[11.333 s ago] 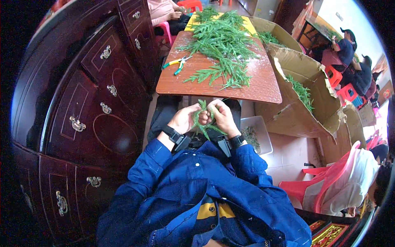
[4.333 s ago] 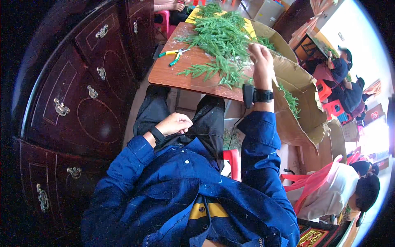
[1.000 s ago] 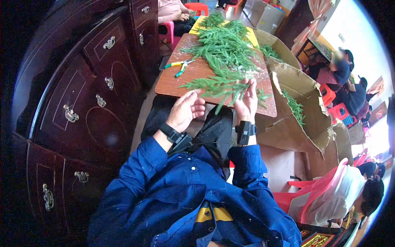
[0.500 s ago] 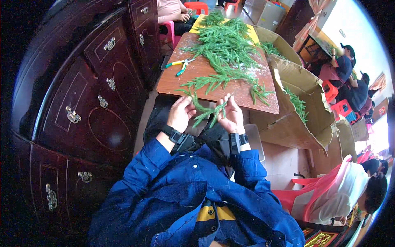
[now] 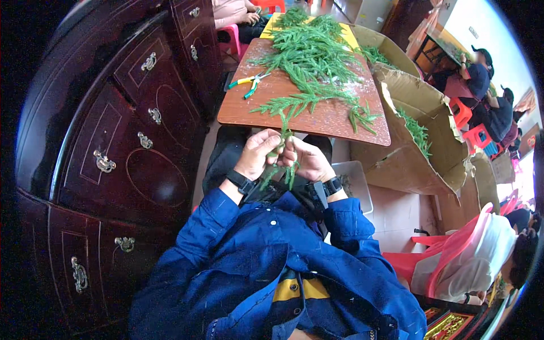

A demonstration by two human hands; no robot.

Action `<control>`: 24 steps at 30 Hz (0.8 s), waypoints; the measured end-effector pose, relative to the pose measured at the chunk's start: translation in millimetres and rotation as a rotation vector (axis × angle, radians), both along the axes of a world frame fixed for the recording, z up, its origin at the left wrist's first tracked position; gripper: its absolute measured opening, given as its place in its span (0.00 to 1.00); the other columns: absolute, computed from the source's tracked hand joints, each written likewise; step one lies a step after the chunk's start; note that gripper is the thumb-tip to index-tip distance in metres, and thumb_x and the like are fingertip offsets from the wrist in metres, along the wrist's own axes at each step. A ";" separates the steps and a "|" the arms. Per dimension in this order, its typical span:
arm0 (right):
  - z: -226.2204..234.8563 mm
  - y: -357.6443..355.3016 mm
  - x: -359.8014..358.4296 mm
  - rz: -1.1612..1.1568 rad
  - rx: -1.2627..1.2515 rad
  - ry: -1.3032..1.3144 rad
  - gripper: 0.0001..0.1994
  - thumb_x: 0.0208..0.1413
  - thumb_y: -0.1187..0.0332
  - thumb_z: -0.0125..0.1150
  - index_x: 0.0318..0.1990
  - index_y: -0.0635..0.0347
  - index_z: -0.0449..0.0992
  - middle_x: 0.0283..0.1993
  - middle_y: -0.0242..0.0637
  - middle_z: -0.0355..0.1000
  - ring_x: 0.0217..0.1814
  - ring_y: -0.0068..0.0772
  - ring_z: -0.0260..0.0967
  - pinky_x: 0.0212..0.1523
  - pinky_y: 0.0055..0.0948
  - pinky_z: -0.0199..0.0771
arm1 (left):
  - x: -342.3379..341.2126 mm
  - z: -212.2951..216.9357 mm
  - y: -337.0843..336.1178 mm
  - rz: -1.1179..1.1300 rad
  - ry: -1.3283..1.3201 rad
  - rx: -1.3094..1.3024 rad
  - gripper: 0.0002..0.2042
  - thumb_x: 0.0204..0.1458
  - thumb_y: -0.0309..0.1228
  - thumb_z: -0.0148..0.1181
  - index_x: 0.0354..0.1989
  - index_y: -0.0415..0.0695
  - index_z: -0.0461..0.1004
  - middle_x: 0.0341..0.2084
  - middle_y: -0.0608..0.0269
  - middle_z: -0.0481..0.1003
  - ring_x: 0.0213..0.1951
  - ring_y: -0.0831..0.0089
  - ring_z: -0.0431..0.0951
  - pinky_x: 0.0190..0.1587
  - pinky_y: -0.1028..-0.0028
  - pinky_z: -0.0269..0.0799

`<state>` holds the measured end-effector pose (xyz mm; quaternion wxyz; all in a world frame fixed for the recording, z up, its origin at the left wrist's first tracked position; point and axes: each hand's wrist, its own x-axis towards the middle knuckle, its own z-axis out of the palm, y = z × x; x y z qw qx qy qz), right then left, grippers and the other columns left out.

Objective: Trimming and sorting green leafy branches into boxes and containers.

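Can't see the sprig's (image 5: 284, 126) middle from here: fingers of the left hand (image 5: 258, 153) and right hand (image 5: 311, 161) cover it. Right of the grip, my view of the bin (image 5: 367, 192) is part-blocked by the right arm (image 5: 347, 218); contents unclear to me. Beyond the grip, leftward, the top edge cuts off a seated person (image 5: 231, 13). Straight past the grip, the pile (image 5: 311, 51) hides much of the table (image 5: 241, 107).

Your left hand (image 5: 259, 154) and right hand (image 5: 310, 161), apart half a second earlier, now meet at the green sprig (image 5: 284, 129) previously spread between them.
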<state>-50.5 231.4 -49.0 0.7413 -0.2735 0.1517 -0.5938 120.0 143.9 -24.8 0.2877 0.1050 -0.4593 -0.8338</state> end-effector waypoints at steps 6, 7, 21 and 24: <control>1.3 -0.5 0.4 -0.086 0.125 -0.009 0.11 0.62 0.59 0.54 0.42 0.58 0.71 0.31 0.30 0.69 0.31 0.28 0.66 0.42 0.33 0.69 | -1.3 12.9 10.1 0.021 -0.080 -0.188 0.08 0.59 0.34 0.59 0.38 0.43 0.73 0.26 0.68 0.76 0.25 0.80 0.78 0.23 0.87 0.65; -0.2 -0.4 0.5 -0.087 0.123 0.015 0.12 0.61 0.60 0.55 0.44 0.59 0.71 0.33 0.32 0.71 0.31 0.28 0.67 0.42 0.33 0.70 | -1.6 10.3 7.9 0.017 -0.095 -0.187 0.08 0.58 0.34 0.59 0.38 0.43 0.73 0.27 0.67 0.77 0.26 0.79 0.79 0.22 0.86 0.65; 16.2 5.8 5.9 -0.118 0.118 0.356 0.11 0.59 0.65 0.59 0.46 0.60 0.72 0.38 0.33 0.75 0.32 0.23 0.69 0.33 0.23 0.70 | -1.7 0.0 10.4 0.164 -0.101 -0.192 0.05 0.57 0.29 0.61 0.35 0.42 0.73 0.27 0.67 0.77 0.22 0.82 0.76 0.21 0.85 0.66; 18.3 3.9 12.5 -0.259 0.040 0.385 0.06 0.61 0.66 0.58 0.40 0.57 0.73 0.35 0.28 0.74 0.30 0.18 0.67 0.34 0.19 0.68 | -1.5 -6.3 6.2 0.232 -0.158 -0.218 0.04 0.57 0.28 0.61 0.34 0.41 0.73 0.26 0.68 0.76 0.20 0.84 0.73 0.20 0.85 0.66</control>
